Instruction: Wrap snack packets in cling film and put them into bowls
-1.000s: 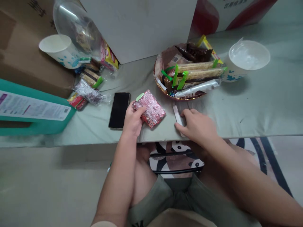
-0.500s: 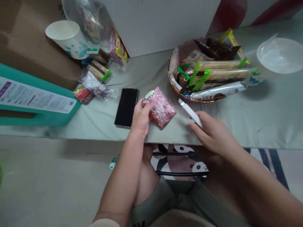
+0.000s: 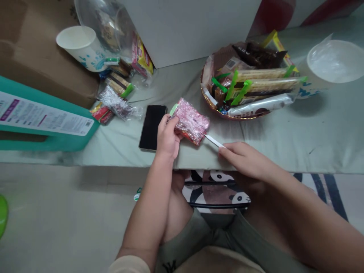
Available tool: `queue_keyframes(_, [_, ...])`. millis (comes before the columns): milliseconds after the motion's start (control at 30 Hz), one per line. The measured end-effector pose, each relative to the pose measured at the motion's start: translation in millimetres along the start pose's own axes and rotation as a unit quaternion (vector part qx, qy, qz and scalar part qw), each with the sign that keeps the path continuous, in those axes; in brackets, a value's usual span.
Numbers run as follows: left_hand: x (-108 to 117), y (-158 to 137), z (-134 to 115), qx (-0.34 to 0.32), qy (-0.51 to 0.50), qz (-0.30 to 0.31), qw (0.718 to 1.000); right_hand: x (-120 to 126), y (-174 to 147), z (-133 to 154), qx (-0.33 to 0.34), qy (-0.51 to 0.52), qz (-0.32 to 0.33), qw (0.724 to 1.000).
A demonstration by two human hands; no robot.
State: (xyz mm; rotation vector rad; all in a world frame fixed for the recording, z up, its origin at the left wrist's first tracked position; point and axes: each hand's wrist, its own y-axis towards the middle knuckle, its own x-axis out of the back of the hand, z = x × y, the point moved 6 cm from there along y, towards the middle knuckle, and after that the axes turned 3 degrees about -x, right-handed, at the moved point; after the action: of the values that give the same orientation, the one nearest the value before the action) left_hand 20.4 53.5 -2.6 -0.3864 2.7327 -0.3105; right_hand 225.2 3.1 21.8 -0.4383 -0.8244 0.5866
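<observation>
My left hand point(image 3: 167, 138) is closed on the left end of a red snack packet point(image 3: 192, 119) wrapped in clear plastic, with a green patch at its upper corner. In my right hand point(image 3: 241, 157) is a slim white utility knife point(image 3: 214, 141). Its tip meets the packet's lower right edge; whether it has cut in, I cannot tell. A black phone point(image 3: 152, 127) lies on the cloth just left of my left hand. Beyond my right hand stands a gold-rimmed bowl point(image 3: 207, 98) filled with wrapped snacks.
A paper cup point(image 3: 92, 53) and several wrapped snacks point(image 3: 118, 85) sit at the back left by a cardboard box point(image 3: 51, 49). The teal carton point(image 3: 57, 140) juts in from the left. Another cup point(image 3: 309, 83) stands right of the bowl. The table's front edge runs below my hands.
My right hand has moved left and turned the knife so that its tip reaches the packet. The left hand has tilted the packet and shifted it slightly left.
</observation>
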Motion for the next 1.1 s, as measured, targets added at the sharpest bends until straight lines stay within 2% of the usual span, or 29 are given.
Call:
queue_keyframes(67, [7,3,0,-0.016,0.043,-0.016,0.999,6,-6,-14,-0.024,-0.063,-0.016,0.998])
queue_keyframes(133, [11,5,-2,-0.077,0.148,-0.020,0.986,19,-11,-27,-0.039,-0.132,-0.078,0.987])
queue_keyframes(200, [13,4,-9,-0.176,0.258,-0.040,0.949,31,-13,-38,-0.046,-0.191,-0.153,0.969])
queue_keyframes(267, [11,0,-15,-0.259,0.346,-0.047,0.901,40,-13,-47,-0.041,-0.226,-0.210,0.950])
queue_keyframes(333, [2,-3,-16,-0.303,0.421,-0.005,0.855,46,-11,-51,-0.032,-0.247,-0.254,0.935])
queue_keyframes(433, [-11,-8,-13,-0.312,0.500,0.076,0.804,49,-12,-49,-0.008,-0.263,-0.321,0.910])
queue_keyframes(533, [-13,-10,-14,-0.298,0.532,0.056,0.791,44,-14,-35,0.053,-0.236,-0.370,0.897])
queue_keyframes(600, [-15,-13,-16,-0.306,0.558,0.028,0.771,36,-14,-22,0.113,-0.208,-0.373,0.897])
queue_keyframes(667, [-19,-16,-17,-0.321,0.573,0.030,0.753,29,-12,-13,0.158,-0.188,-0.360,0.900])
queue_keyframes(800, [-24,-17,-13,-0.306,0.559,0.066,0.768,23,-7,-3,0.186,-0.151,-0.327,0.914])
queue_keyframes(900, [-23,-18,-15,-0.303,0.541,0.057,0.782,18,-2,2,0.181,-0.126,-0.310,0.925])
queue_keyframes(967, [-24,-19,-16,-0.302,0.519,0.050,0.798,12,1,9,0.184,-0.117,-0.319,0.922])
queue_keyframes(1033, [-23,-19,-16,-0.276,0.466,0.041,0.839,7,4,17,0.196,-0.118,-0.333,0.915])
queue_keyframes(1100, [-18,-17,-13,-0.226,0.375,0.025,0.899,1,9,23,0.207,-0.131,-0.319,0.915])
